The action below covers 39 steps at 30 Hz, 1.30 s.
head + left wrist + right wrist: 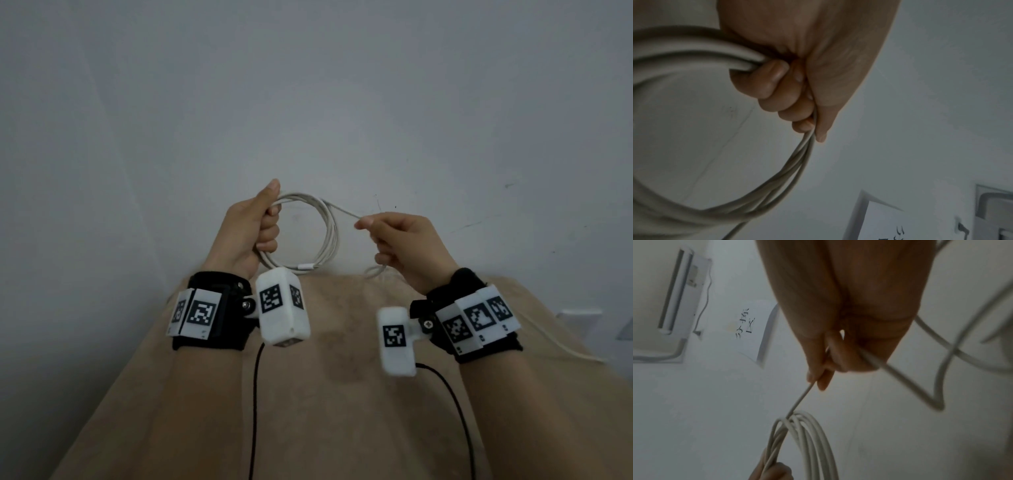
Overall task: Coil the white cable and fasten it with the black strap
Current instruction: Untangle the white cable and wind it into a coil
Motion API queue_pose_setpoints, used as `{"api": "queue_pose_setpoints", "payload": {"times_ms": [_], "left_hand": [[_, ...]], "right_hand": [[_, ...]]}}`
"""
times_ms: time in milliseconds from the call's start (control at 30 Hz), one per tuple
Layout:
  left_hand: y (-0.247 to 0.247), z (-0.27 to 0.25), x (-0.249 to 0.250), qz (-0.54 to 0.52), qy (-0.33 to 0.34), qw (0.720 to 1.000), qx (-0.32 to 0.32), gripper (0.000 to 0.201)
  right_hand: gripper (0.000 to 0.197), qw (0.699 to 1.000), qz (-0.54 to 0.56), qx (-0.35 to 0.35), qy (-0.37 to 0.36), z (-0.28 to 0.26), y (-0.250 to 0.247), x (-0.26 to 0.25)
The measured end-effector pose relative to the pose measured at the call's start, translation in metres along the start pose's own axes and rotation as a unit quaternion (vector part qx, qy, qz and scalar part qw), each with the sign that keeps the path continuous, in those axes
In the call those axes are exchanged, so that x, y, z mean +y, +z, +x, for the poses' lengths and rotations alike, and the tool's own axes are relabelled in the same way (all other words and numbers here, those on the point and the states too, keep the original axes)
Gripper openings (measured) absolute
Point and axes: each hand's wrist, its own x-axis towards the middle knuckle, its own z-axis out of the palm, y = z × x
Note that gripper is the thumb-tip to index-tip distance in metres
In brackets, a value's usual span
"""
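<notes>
The white cable (330, 233) hangs in several round loops in the air in front of the wall. My left hand (255, 229) grips the left side of the coil in a fist, thumb up; the left wrist view shows its fingers (777, 91) curled round the bundled strands of the cable (694, 47). My right hand (397, 240) pinches the free strand running off the coil's top right, and the rest of the cable (941, 376) trails loose below the right hand (824, 368). The coil (809, 439) shows in the right wrist view too. No black strap is in view.
A beige cloth-covered table (325, 394) lies below the hands, its far edge against a grey-white wall (308, 102). Black cords (255, 394) run from the wrist cameras over the cloth. A thin white cord (565, 346) lies at the table's right edge.
</notes>
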Motion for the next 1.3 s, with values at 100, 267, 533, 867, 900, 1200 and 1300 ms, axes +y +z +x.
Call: {"api": "queue_pose_setpoints", "payload": {"times_ms": [100, 267, 533, 867, 900, 1200, 1300], "left_hand": [[0.004, -0.002, 0.002, -0.045, -0.017, 0.999, -0.017, 0.041], [0.014, -0.002, 0.000, -0.111, -0.027, 0.993, -0.017, 0.042], [0.016, 0.000, -0.005, -0.118, -0.020, 0.993, 0.010, 0.041], [0.025, 0.004, -0.014, -0.162, -0.068, 0.984, -0.035, 0.042], [0.025, 0.004, -0.016, -0.168, -0.082, 0.981, -0.049, 0.043], [0.023, 0.009, -0.022, -0.284, -0.135, 0.945, -0.094, 0.048], [0.023, 0.009, -0.021, -0.330, -0.133, 0.930, -0.092, 0.054]], "right_hand": [[0.015, 0.999, -0.007, 0.040, 0.003, 0.000, 0.002, 0.002], [0.027, 0.998, -0.020, 0.006, 0.053, -0.003, 0.019, 0.002], [0.046, 0.995, -0.012, -0.058, 0.081, -0.006, 0.029, 0.000], [0.019, 0.991, 0.124, -0.029, 0.038, -0.005, 0.033, 0.003], [0.020, 0.989, 0.139, -0.026, 0.030, -0.004, 0.033, 0.004], [0.017, 0.945, 0.316, -0.078, 0.034, 0.000, 0.039, 0.008], [0.015, 0.944, 0.321, -0.072, 0.035, 0.001, 0.040, 0.008]]}}
